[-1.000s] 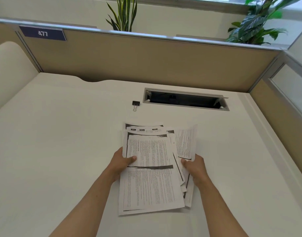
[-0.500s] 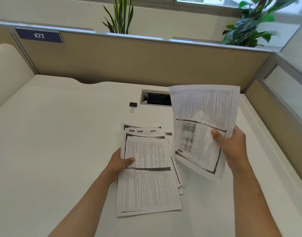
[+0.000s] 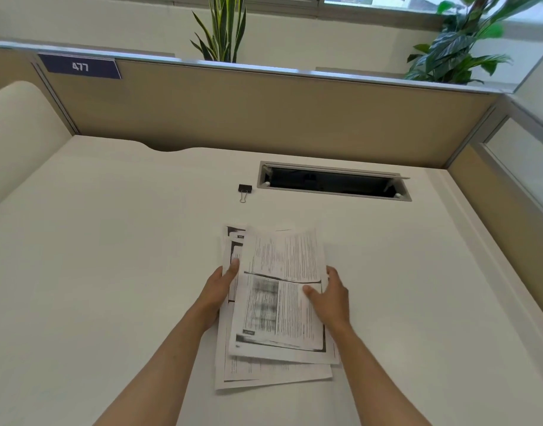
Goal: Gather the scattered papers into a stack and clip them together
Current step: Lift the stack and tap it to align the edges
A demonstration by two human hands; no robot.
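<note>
A loose pile of printed papers (image 3: 273, 305) lies on the white desk (image 3: 110, 272) in front of me, its sheets fanned and uneven. My left hand (image 3: 222, 284) grips the pile's left edge, thumb on top. My right hand (image 3: 328, 298) holds the top sheet at the pile's right edge, thumb pressed on the page. A small black binder clip (image 3: 244, 190) lies alone on the desk beyond the papers, its wire handles pointing toward me.
A rectangular cable slot (image 3: 333, 182) is cut into the desk right of the clip. Beige partition walls (image 3: 264, 115) close the back and right sides. A cream panel (image 3: 15, 130) stands at the left. Plants rise behind the partition.
My right hand lifted sheets from the right side of the pile into the air, then brought them down onto the top of the pile. My left hand stayed on the left edge.
</note>
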